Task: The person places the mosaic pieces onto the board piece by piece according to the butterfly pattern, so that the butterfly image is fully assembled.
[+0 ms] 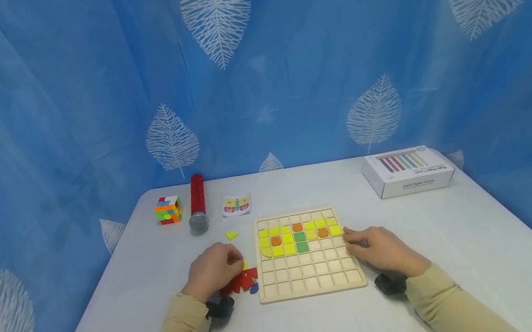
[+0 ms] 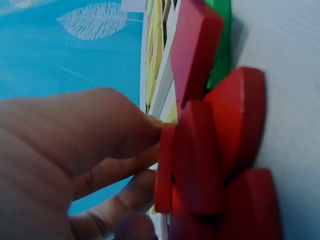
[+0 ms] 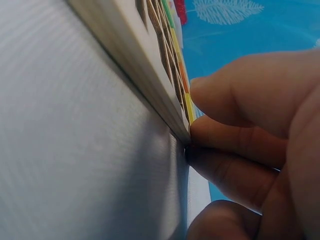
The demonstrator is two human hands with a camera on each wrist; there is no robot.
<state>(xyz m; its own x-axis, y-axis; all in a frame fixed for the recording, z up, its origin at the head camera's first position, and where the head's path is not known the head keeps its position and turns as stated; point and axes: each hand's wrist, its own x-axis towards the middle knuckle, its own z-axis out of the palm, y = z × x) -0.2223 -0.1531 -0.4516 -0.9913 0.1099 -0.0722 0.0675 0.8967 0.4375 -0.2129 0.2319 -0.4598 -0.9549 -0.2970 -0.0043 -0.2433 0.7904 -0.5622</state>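
Note:
A wooden grid board [image 1: 315,293] lies mid-table, its upper cells filled with yellow, orange and green tiles. To its left, my left hand [image 1: 213,268] reaches down over a pile of mostly red tiles [image 1: 241,282], fingers bent. A yellow tile [image 1: 245,264] shows at its fingertips. In the left wrist view the thumb touches the edge of a red tile [image 2: 164,170]; whether the fingers pinch a tile is hidden. My right hand [image 1: 379,250] holds the board's right edge; in the right wrist view its thumb is over the rim [image 3: 145,75] and its fingers touch the side.
A loose yellow tile [image 1: 231,234] lies above the pile, and a blue tile [image 1: 254,288] beside it. Behind are a colour-patterned picture card [image 1: 236,205], a red microphone-like tube [image 1: 197,199] and a puzzle cube [image 1: 168,210]. A white box [image 1: 408,172] stands back right.

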